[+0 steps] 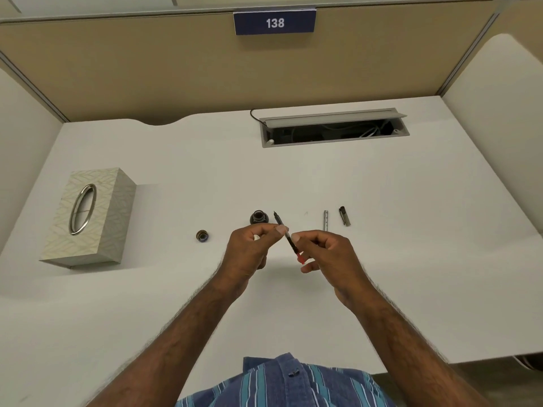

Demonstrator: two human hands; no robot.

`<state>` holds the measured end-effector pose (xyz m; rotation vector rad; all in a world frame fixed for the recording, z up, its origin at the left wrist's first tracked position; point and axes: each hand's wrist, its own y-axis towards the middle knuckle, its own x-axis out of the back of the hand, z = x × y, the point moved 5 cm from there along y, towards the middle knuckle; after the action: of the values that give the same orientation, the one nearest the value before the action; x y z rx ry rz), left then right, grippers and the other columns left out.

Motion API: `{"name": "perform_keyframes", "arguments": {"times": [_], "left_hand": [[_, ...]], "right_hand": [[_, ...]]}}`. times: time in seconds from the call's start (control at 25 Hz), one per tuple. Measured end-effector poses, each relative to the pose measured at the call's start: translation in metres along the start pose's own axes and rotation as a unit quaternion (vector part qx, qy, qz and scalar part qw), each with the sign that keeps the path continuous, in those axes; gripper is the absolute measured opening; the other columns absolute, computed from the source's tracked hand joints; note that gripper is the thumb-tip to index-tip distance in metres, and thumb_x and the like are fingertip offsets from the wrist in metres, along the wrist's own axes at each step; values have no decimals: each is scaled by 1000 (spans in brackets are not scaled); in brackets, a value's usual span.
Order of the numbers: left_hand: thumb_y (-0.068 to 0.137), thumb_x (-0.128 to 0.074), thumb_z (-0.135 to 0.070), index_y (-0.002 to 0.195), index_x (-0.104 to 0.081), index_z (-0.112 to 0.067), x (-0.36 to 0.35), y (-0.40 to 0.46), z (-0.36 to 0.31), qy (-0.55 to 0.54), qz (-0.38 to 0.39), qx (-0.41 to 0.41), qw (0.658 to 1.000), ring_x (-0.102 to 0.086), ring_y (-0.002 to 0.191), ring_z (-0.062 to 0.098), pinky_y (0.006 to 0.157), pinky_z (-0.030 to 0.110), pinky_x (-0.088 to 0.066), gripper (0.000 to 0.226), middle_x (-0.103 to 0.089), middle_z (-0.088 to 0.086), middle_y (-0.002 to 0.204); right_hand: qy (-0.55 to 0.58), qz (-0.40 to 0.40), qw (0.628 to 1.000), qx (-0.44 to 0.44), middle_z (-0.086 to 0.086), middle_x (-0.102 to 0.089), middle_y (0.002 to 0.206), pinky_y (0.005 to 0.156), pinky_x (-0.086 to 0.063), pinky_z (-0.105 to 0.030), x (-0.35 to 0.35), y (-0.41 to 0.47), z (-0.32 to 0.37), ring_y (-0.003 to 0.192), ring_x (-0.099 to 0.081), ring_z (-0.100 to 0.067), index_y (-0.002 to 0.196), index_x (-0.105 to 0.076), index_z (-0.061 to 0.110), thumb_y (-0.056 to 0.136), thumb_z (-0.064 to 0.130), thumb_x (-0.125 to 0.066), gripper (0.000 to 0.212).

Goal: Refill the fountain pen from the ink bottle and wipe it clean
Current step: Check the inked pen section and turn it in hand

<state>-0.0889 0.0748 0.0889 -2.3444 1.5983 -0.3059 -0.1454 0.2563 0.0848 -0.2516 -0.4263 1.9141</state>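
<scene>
Both hands hold the fountain pen's inner section (286, 234) above the white desk, nib pointing away and up, red converter knob at the near end. My left hand (252, 254) pinches the middle of the section. My right hand (326, 254) pinches its rear part near the red knob. Just behind the hands stands the open ink bottle (259, 217). Its cap (202, 236) lies to the left. The metal pen barrel (325, 220) and the pen cap (345, 215) lie to the right on the desk.
A patterned tissue box (88, 215) stands at the left of the desk (411, 274). An open cable tray (332, 129) is set into the desk at the back. Beige partition walls enclose the desk on three sides.
</scene>
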Motion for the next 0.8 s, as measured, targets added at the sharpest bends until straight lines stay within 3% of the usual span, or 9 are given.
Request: {"name": "perform_keyframes", "arguments": {"times": [0.2,0.4,0.56,0.8], "left_hand": [[94,-79,-34,93,-86,-19,-5,12,4,0,-42,17,999,-22,57,22,52,28,-22,17,-35,-9,54],[94,-80,-33,94,-87,-19,-13,22,8,-20,-61,25,998,-21,57,22,52,26,-23,15,-39,-14,51],[94,-79,-33,97,-86,-18,-16,29,12,-26,-74,27,997,-22,56,21,51,25,-25,17,-44,-16,50],[96,-78,-31,100,-85,-13,-19,32,13,-25,-69,22,997,-24,52,20,50,23,-27,19,-51,-20,49]], "right_hand": [[-22,-71,997,-36,-5,-76,83,63,-66,-39,39,35,-12,70,-69,-16,98,-82,14,92,34,-84,21],[-178,-160,969,-56,3,-77,70,66,-69,-47,67,80,-29,58,-71,-21,78,-77,19,82,51,-86,34],[-308,-181,932,-64,10,-74,68,76,-66,-42,73,97,-41,65,-75,-23,71,-74,23,71,72,-82,49],[-341,-172,922,-57,8,-77,78,78,-62,-36,74,103,-52,77,-77,-27,74,-73,24,80,52,-85,31]]}}
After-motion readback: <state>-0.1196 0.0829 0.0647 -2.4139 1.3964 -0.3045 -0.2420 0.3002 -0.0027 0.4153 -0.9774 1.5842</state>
